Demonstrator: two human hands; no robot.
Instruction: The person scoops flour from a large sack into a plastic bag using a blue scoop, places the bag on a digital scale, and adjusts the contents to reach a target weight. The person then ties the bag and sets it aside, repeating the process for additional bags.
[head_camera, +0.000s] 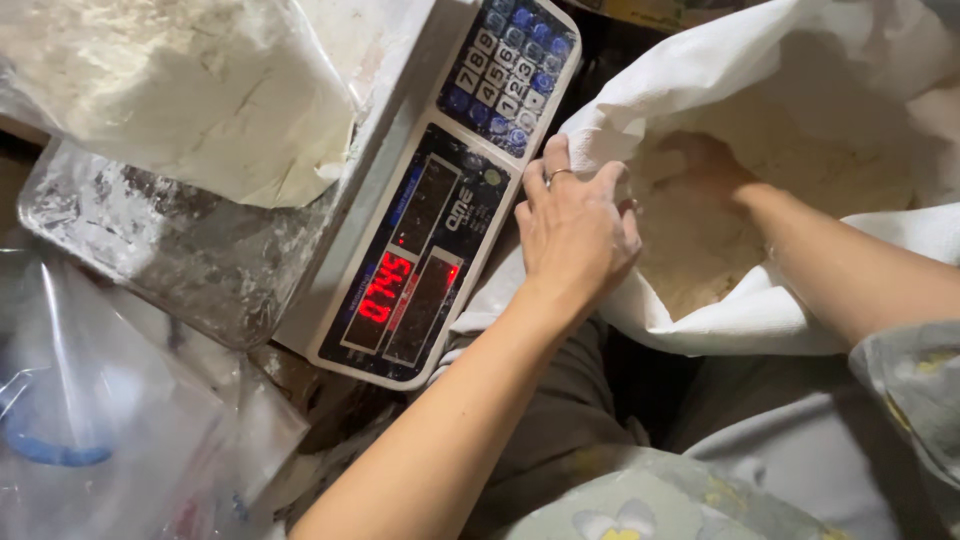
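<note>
Head view: left hand (575, 230) grips the white sack's (760, 310) rim beside the scale (440, 200); right hand (705, 165) sits in flour (700, 250), grip unclear.

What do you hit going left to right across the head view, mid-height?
Clear plastic bags → metal weighing pan holding a bag of white powder → scale's display and keypad panel → left hand gripping the sack's rim → right hand down in the powder → white woven sack.
</note>
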